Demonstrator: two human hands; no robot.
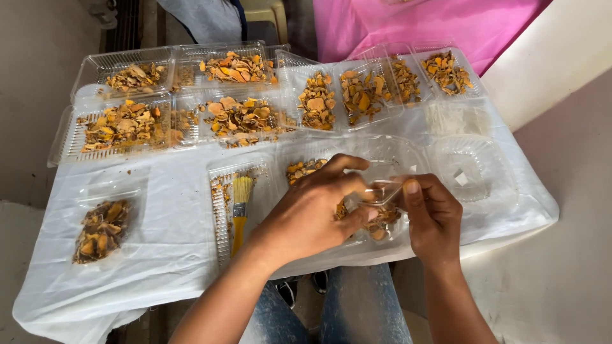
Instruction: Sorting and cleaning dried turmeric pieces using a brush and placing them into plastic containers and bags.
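My left hand point(312, 207) and my right hand point(433, 213) both grip the edge of a small clear plastic clamshell box point(380, 191) near the front of the white-covered table point(172, 255). Dried orange-brown slices point(382, 223) lie inside the box, below my fingers. My left fingers pinch the lid from the left, my right thumb presses it from the right. A yellow-handled brush point(240, 207) lies in an open clear tray point(220, 223) just left of my left hand.
Several clear trays of dried orange slices point(239, 118) fill the back of the table. A sealed box of slices point(102, 229) sits at front left. Empty clear lids point(472, 169) lie at right. Pink cloth point(433, 25) behind; my knees in jeans point(357, 306) below.
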